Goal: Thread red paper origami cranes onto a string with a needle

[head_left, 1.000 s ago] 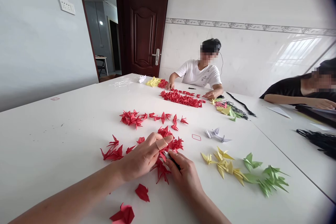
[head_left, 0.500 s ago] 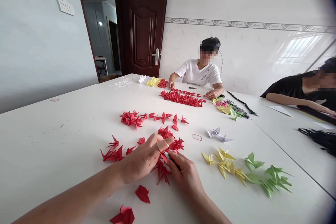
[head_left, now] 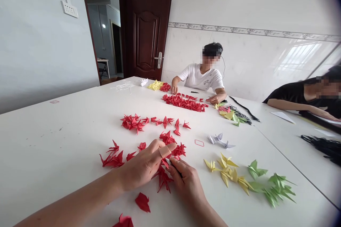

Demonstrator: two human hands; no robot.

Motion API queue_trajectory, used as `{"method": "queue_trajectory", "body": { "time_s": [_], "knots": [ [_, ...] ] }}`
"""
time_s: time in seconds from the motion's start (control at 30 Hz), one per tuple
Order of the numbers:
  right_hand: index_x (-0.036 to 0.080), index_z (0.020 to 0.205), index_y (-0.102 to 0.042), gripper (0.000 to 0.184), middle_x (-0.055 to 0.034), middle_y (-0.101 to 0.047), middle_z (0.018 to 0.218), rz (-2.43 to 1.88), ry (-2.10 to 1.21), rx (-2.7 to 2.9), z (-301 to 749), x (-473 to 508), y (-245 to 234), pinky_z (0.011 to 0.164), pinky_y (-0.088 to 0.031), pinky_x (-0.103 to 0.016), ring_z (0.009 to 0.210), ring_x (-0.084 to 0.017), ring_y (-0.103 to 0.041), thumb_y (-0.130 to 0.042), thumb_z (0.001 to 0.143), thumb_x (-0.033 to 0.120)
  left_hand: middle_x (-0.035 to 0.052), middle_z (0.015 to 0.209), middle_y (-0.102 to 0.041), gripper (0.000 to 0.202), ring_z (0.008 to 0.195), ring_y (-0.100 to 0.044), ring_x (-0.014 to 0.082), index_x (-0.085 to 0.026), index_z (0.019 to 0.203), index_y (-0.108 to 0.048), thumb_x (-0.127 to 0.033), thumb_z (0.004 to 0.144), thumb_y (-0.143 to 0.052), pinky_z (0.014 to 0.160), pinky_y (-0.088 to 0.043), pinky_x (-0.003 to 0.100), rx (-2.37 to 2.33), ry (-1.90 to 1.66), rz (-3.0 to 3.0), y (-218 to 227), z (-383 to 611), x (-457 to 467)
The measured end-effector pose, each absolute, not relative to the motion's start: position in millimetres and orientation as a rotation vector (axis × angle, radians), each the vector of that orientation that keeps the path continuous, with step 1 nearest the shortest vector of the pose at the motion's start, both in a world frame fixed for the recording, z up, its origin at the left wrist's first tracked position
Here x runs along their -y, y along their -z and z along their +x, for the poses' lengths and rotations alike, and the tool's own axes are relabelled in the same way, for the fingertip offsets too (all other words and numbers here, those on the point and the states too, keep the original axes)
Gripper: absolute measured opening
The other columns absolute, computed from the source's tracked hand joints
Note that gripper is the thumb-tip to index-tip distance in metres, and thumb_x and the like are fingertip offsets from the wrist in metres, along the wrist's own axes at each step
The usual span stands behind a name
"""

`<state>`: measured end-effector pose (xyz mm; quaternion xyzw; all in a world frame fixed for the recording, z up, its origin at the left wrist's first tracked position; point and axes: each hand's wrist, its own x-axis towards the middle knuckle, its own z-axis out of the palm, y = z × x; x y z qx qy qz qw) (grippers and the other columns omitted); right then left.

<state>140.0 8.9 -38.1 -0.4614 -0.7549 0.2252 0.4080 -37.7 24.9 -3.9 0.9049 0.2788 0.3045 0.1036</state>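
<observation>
My left hand [head_left: 146, 165], with a tan bandage [head_left: 164, 151] around one finger, is closed over a small red folded-paper crane [head_left: 165, 163], mostly hidden by the fingers. My right hand [head_left: 188, 177] meets it from the right, gripping a slim dark-handled tool [head_left: 180, 174]; its pale tip is at the red paper, and its exact kind is hidden. Red cranes lie just beyond the hands [head_left: 179, 149], and another red crane [head_left: 164, 179] is below them. Left of my left hand sits a small red group [head_left: 113, 158]. A separate red folded piece [head_left: 143, 202] lies nearer to me.
Yellow cranes [head_left: 227, 173], green cranes [head_left: 279, 188] and white cranes [head_left: 220, 141] lie to the right on the white table [head_left: 66, 170]. Across it, a person in a white shirt [head_left: 202, 78] works beside red cranes [head_left: 185, 103]. Another person [head_left: 293, 95] sits right, near black cords [head_left: 322, 145].
The view has tilted slightly, so the far scene sits lower. My hands stay together over the red crane; less of the dark handle shows in my right hand.
</observation>
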Motion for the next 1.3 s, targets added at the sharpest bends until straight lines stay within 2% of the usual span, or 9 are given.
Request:
{"method": "queue_trajectory", "body": {
  "time_s": [0.33,0.67,0.83,1.07,1.3],
  "knots": [
    [0.018,0.081,-0.064,0.022,-0.0005,-0.056,0.066,-1.153,-0.555,1.895,139.6,-8.6,38.2,0.054,-0.04,-0.018,0.057,-0.012,-0.05,-0.045,0.087,0.028,0.0051,0.105,-0.041,0.066,0.06,-0.041,0.0058,-0.034,0.136,-0.01,-0.001,0.084,-0.034,0.061,-0.046,0.02,-0.872,-0.909,2.678,4.7,-37.5,-26.0],
    [0.017,0.085,-0.064,0.024,-0.002,-0.057,0.068,-1.124,-0.589,1.891,140.1,-8.2,36.8,0.057,-0.042,-0.019,0.06,-0.013,-0.052,-0.043,0.087,0.028,0.0066,0.113,-0.041,0.069,0.077,-0.049,0.0089,-0.035,0.136,-0.012,0.002,0.082,-0.035,0.072,-0.048,0.025,-0.869,-0.902,2.632,7.9,-37.8,-26.6],
    [0.017,0.081,-0.063,0.025,-0.0013,-0.055,0.066,-1.157,-0.582,1.901,140.0,-8.3,38.1,0.054,-0.04,-0.019,0.058,-0.013,-0.051,-0.043,0.088,0.029,0.0075,0.112,-0.041,0.066,0.068,-0.046,0.0073,-0.032,0.137,-0.013,0.0,0.083,-0.034,0.067,-0.048,0.024,-0.861,-0.893,2.632,6.4,-37.5,-27.1],
    [0.017,0.084,-0.064,0.026,-0.0014,-0.055,0.066,-1.147,-0.55,1.923,140.7,-9.6,40.3,0.054,-0.041,-0.019,0.058,-0.012,-0.051,-0.042,0.088,0.029,0.0066,0.108,-0.041,0.067,0.065,-0.043,0.0072,-0.032,0.137,-0.013,0.002,0.083,-0.033,0.066,-0.046,0.023,-0.861,-0.877,2.631,6.3,-37.9,-27.1],
    [0.018,0.085,-0.065,0.024,-0.0015,-0.059,0.068,-1.13,-0.585,1.889,140.6,-8.6,39.2,0.054,-0.041,-0.019,0.059,-0.012,-0.052,-0.043,0.087,0.028,0.0062,0.107,-0.042,0.068,0.073,-0.047,0.0089,-0.033,0.136,-0.014,0.003,0.082,-0.033,0.068,-0.048,0.024,-0.849,-0.891,2.629,6.7,-38.0,-27.3]
  ]
}}
